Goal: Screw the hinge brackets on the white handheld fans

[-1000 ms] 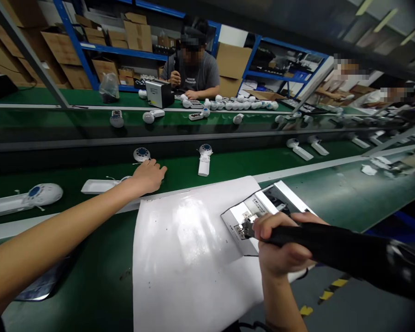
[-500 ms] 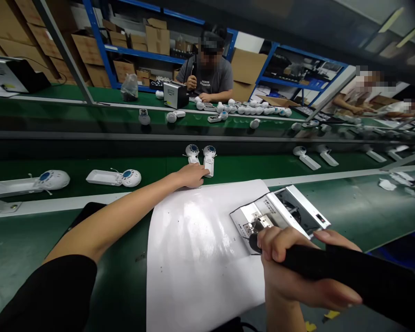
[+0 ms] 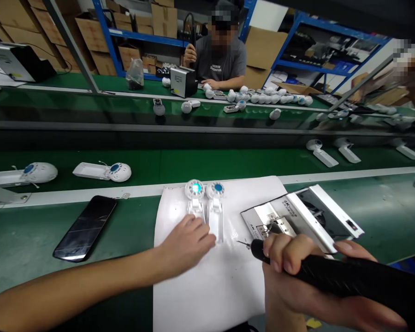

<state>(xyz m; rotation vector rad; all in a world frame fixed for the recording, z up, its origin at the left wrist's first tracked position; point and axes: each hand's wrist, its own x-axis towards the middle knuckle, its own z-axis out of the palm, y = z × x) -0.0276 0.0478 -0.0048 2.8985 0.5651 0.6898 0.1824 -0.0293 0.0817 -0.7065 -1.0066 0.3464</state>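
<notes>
My left hand (image 3: 188,240) lies over the lower ends of two white plastic housings, its fingers closed on them. The left housing (image 3: 195,191) has a round head lit bright blue in the middle. Beside it, the right housing (image 3: 215,221) has a dark blue disc in its head and a long shallow tray. Both rest on a white sheet (image 3: 207,299). My right hand (image 3: 297,267) grips a black electric screwdriver (image 3: 325,272). Its thin bit points left, above the sheet and apart from the housings. A silver screw feeder (image 3: 300,198) stands just behind it.
A black phone (image 3: 86,228) lies at left on the green bench. More white housings (image 3: 102,171) sit on the green conveyor (image 3: 162,161) behind the metal edge. Across the line, a person (image 3: 221,55) sits with a tool raised, near a row of white round parts (image 3: 263,97).
My left hand has drawn the two housings from the conveyor onto the white sheet. One head now glows blue. The phone has come into sight; the screwdriver's bit now shows.
</notes>
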